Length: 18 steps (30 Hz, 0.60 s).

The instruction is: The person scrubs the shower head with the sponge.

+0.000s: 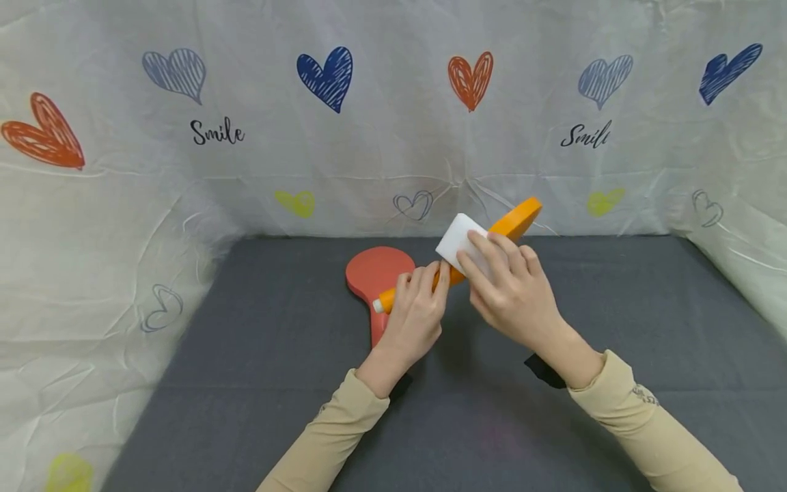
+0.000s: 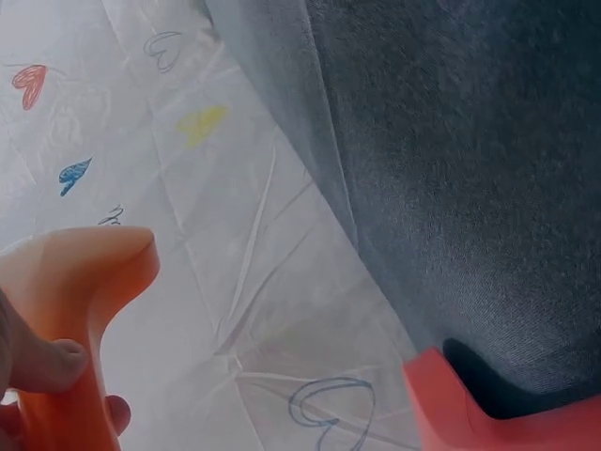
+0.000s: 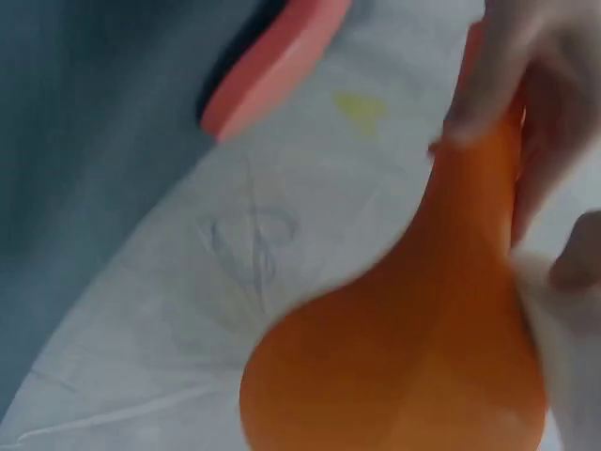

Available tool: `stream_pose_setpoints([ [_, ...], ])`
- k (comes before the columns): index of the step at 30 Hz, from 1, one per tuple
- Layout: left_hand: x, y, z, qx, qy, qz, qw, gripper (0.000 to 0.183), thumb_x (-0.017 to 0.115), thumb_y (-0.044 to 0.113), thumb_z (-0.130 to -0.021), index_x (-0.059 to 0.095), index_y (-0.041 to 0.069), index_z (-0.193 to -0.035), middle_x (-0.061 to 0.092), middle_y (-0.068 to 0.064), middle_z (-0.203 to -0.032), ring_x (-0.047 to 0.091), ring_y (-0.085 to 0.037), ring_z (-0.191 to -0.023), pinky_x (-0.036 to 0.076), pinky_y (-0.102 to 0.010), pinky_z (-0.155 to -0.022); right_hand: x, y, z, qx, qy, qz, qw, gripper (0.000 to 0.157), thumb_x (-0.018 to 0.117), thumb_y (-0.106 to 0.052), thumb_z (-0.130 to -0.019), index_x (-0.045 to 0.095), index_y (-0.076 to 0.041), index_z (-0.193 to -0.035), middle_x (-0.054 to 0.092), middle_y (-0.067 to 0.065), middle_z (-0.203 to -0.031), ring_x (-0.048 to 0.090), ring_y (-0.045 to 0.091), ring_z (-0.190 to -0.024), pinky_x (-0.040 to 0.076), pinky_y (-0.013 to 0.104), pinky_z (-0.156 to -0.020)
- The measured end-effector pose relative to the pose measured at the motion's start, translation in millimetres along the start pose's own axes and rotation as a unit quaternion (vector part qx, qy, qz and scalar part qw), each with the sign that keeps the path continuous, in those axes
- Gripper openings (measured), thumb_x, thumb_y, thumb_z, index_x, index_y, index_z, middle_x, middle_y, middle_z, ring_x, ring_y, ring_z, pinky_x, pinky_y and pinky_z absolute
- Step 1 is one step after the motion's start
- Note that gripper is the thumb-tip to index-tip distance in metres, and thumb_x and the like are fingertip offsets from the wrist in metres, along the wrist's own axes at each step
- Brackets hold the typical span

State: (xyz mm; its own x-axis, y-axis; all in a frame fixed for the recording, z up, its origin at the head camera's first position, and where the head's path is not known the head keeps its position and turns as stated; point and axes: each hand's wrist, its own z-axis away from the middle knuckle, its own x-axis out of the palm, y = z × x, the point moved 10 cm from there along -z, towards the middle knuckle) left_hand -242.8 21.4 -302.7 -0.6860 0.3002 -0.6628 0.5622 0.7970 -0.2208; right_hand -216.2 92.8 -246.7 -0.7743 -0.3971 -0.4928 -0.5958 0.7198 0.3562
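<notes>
My left hand grips the handle of an orange paddle, whose pale-tipped end pokes out left of the fingers. The paddle is tilted, its head raised toward the upper right. A white block, like a foam sponge, is in the fingers of my right hand, laid against the paddle around its neck. In the right wrist view the broad orange face fills the lower middle, with the white block along its edge. The left wrist view has the thumb on the orange handle.
A red paddle lies on the dark grey cloth-covered table, just behind and left of the left hand, its handle partly hidden by that hand. A pale sheet printed with hearts hangs along the back and sides.
</notes>
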Motion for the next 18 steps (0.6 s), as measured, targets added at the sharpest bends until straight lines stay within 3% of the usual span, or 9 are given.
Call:
stream_pose_setpoints([
  [2, -0.7, 0.9, 0.3, 0.001, 0.001, 0.002, 1.0, 0.05, 0.065, 0.001, -0.076, 0.053, -0.005, -0.124, 0.056, -0.018, -0.109, 0.054, -0.027, -0.085, 0.041, -0.033, -0.069, -3.5, 9, 0, 0.022, 0.02, -0.004, 1.0, 0.033, 0.047, -0.013, -0.085, 0.063, -0.004, -0.113, 0.053, 0.022, -0.124, 0.049, 0.043, -0.104, 0.035, 0.049, -0.071],
  [6, 1.8, 1.7, 1.5, -0.002, -0.012, 0.026, 0.9996, 0.055, 0.064, 0.001, -0.08, 0.047, -0.005, -0.131, 0.056, -0.017, -0.112, 0.054, -0.027, -0.088, 0.041, -0.033, -0.07, -15.0, 56, 1, 0.137, 0.067, -0.042, 0.987, 0.034, 0.046, -0.015, -0.085, 0.063, -0.005, -0.112, 0.054, 0.022, -0.122, 0.046, 0.045, -0.1, 0.031, 0.052, -0.068],
  [9, 4.1, -1.3, 3.0, -0.02, -0.024, 0.106, 0.9938, 0.057, 0.064, -0.002, -0.08, 0.044, -0.006, -0.134, 0.054, -0.018, -0.114, 0.054, -0.028, -0.092, 0.042, -0.034, -0.072, -15.8, 95, 13, 0.241, 0.076, -0.092, 0.963, 0.032, 0.047, -0.014, -0.088, 0.062, -0.003, -0.114, 0.055, 0.021, -0.121, 0.046, 0.043, -0.099, 0.032, 0.052, -0.07],
  [11, 5.2, -6.2, 3.7, -0.048, -0.026, 0.199, 0.9785, 0.058, 0.062, -0.003, -0.082, 0.04, -0.007, -0.135, 0.053, -0.019, -0.116, 0.054, -0.028, -0.091, 0.043, -0.034, -0.073, -10.9, 115, 24, 0.299, 0.075, -0.139, 0.941, 0.031, 0.048, -0.012, -0.09, 0.061, -0.001, -0.116, 0.054, 0.02, -0.121, 0.046, 0.041, -0.099, 0.034, 0.051, -0.074],
  [12, 6.1, -9.7, 4.1, -0.067, -0.026, 0.257, 0.9638, 0.057, 0.06, -0.004, -0.083, 0.038, -0.007, -0.136, 0.053, -0.019, -0.115, 0.053, -0.027, -0.09, 0.044, -0.034, -0.073, -7.3, 122, 30, 0.321, 0.071, -0.163, 0.93, 0.031, 0.049, -0.009, -0.091, 0.059, 0.0, -0.118, 0.054, 0.021, -0.121, 0.046, 0.039, -0.1, 0.036, 0.05, -0.076],
  [14, 8.4, -18.3, 5.5, -0.113, -0.02, 0.366, 0.9233, 0.056, 0.059, -0.002, -0.086, 0.037, -0.007, -0.137, 0.053, -0.018, -0.116, 0.054, -0.025, -0.09, 0.046, -0.035, -0.075, -0.3, 129, 40, 0.354, 0.067, -0.205, 0.91, 0.032, 0.051, -0.005, -0.091, 0.056, 0.002, -0.121, 0.053, 0.021, -0.121, 0.048, 0.035, -0.102, 0.039, 0.045, -0.076],
  [18, 19.1, -32.0, 10.1, -0.212, -0.013, 0.531, 0.8206, 0.06, 0.066, 0.005, -0.085, 0.036, -0.001, -0.136, 0.056, -0.014, -0.114, 0.056, -0.023, -0.093, 0.048, -0.033, -0.078, 5.5, 126, 46, 0.368, 0.103, -0.3, 0.874, 0.036, 0.05, 0.002, -0.091, 0.049, 0.005, -0.126, 0.051, 0.018, -0.121, 0.051, 0.027, -0.104, 0.045, 0.026, -0.078],
])
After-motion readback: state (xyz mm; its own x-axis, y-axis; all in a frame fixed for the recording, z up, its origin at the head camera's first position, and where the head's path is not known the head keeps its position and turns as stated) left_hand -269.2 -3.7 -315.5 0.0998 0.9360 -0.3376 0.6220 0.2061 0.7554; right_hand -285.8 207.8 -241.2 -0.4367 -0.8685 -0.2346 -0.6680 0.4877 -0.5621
